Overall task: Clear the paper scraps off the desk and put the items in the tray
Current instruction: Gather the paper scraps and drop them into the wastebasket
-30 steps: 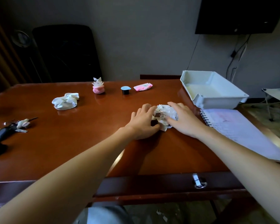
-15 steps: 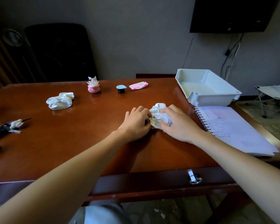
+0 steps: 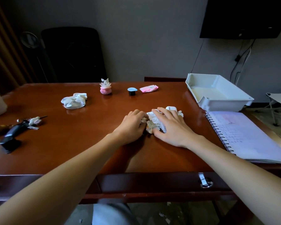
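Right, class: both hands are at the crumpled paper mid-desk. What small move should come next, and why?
Probably curl the right hand round the crumpled paper and lift it off the desk: its fingers lie spread over the wad, and the left hand holds the other side with curled fingers.

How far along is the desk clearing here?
Done: nothing visible; the tray looks empty. In hand: the left hand grips and the right hand presses the paper scraps mid-desk. To do: white wad, pink holder, small cup, pink packet and keys sit on the desk.
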Demonstrator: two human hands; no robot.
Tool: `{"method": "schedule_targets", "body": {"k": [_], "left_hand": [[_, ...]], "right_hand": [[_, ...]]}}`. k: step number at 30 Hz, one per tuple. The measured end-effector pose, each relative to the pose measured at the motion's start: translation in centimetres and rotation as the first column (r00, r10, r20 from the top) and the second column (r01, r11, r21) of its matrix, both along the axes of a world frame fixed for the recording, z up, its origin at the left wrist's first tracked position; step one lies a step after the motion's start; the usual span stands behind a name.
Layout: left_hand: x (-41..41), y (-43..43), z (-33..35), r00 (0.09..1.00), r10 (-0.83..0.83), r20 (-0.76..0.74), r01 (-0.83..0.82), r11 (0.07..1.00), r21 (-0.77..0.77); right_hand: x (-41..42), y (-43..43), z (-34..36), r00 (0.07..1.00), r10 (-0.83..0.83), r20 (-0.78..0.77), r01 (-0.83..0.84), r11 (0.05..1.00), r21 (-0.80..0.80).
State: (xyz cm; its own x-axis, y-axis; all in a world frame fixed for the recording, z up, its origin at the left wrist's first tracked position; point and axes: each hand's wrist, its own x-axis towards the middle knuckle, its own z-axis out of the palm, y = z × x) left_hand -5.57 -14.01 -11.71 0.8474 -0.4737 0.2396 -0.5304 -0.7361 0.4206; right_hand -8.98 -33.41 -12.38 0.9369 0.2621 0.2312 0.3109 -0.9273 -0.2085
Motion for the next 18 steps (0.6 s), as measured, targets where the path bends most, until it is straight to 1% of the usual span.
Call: {"method": "schedule_targets", "body": {"k": [2, 4, 6, 10, 15, 18], "left_hand": [[0.1, 0.4, 0.1, 1.000, 0.010, -0.020, -0.010, 0.999, -0.036], [0.4, 0.7, 0.3, 0.999, 0.024, -0.039, -0.026, 0.997, -0.068], [0.6, 0.9, 0.4, 0.998, 0.039, -0.047, -0.044, 0.993, -0.111], [1.0, 1.0, 0.5, 0.996, 0.082, -0.037, -0.088, 0.979, -0.182], [1.3, 0.8, 0.9, 0.994, 0.109, -0.030, -0.113, 0.971, -0.212], [1.4, 0.4, 1.1, 0.995, 0.100, -0.010, -0.099, 0.971, -0.215]], "right_hand": [[0.3, 0.3, 0.0, 1.000, -0.003, -0.019, 0.003, 0.999, -0.040], [0.6, 0.6, -0.1, 1.000, -0.011, -0.029, 0.009, 0.999, -0.045], [0.7, 0.7, -0.1, 1.000, -0.011, -0.019, 0.011, 1.000, 0.001], [0.7, 0.5, -0.2, 1.000, 0.001, -0.003, 0.000, 0.989, 0.150], [0.3, -0.2, 0.2, 0.999, -0.016, 0.036, 0.010, 0.987, 0.162], [0.1, -0.9, 0.5, 0.994, -0.033, 0.102, 0.017, 0.987, 0.157]]}}
